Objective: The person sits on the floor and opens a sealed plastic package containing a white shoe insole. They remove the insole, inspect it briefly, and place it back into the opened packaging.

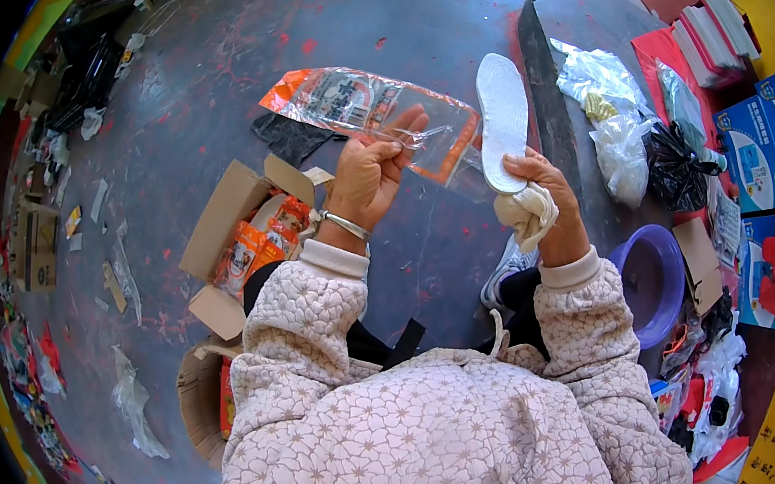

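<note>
My left hand (pixel 368 179) is closed on a clear plastic bag with orange printed ends (pixel 336 95), which stretches out flat in front of me. Between the thumb and fingers of my right hand (pixel 555 207) is a white insole (pixel 501 107), held upright by its heel end at the bag's right edge. A crumpled cream cloth (pixel 529 215) sits in or against the same hand; how it is held is partly hidden. Left of my left wrist stands an open cardboard box (pixel 227 208) containing orange printed packets (pixel 249 256).
A purple basin (pixel 656 282) stands by my right forearm. Beyond it are white plastic bags (pixel 624 155), a black bag (pixel 680 177) and blue boxes (pixel 753 158). Another cardboard box (pixel 199 401) is at my left elbow. Plastic scraps (pixel 137 408) and clutter lie along the left side.
</note>
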{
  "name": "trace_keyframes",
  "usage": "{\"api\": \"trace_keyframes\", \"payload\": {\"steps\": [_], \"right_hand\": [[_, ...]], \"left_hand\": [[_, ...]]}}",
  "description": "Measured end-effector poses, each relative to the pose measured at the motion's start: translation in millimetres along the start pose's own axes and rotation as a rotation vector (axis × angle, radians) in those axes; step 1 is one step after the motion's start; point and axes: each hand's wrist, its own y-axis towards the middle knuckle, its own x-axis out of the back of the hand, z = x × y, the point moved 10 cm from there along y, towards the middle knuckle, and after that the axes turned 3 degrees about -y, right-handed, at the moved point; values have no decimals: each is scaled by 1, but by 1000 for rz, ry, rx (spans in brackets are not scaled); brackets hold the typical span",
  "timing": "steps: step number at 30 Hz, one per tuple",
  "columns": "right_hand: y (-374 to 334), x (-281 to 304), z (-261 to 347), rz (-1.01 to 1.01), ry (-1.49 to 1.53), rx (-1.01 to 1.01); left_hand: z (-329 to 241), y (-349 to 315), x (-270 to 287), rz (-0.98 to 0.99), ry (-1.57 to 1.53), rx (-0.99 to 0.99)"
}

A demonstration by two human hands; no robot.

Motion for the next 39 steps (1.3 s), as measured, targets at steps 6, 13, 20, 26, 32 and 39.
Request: {"api": "trace_keyframes", "payload": {"steps": [6,13,20,26,32,39], "right_hand": [[-1,-1,2,-46,36,7],[-3,-2,4,-58,-9,5],[-3,2,1,-20,35,-5],[-7,-2,2,4,32,9],[-35,-7,16,15,42,63],[-90,10,19,-65,-103,35]], "left_hand": [[3,0,5,-38,117,12],[31,-5,31,-208,90,232],[39,-3,47,-280,62,201],[34,-5,50,-370,150,104],[29,-7,38,-316,216,32],[20,-2,22,-144,249,-72]]}}
